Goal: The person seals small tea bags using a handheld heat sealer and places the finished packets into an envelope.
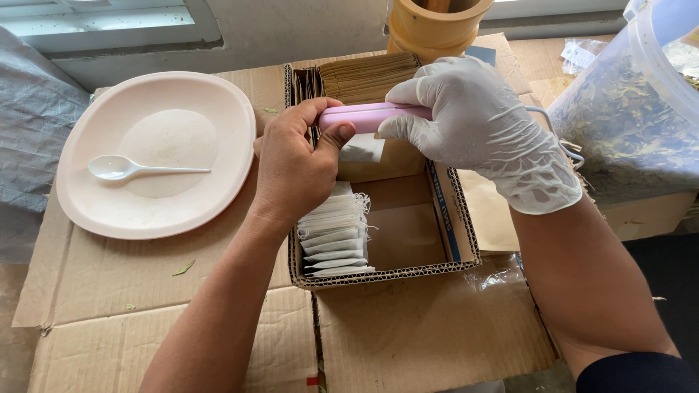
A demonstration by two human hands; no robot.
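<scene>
Bare left hand (295, 171) pinches the left end of a pink sealer (371, 116); gloved right hand (480, 127) clamps its right end from above, hiding that part; the sealer lies level, long axis left-right, over a cardboard box (455, 218) of white sachets (335, 236); a white sachet (362, 149) hangs beneath.
</scene>
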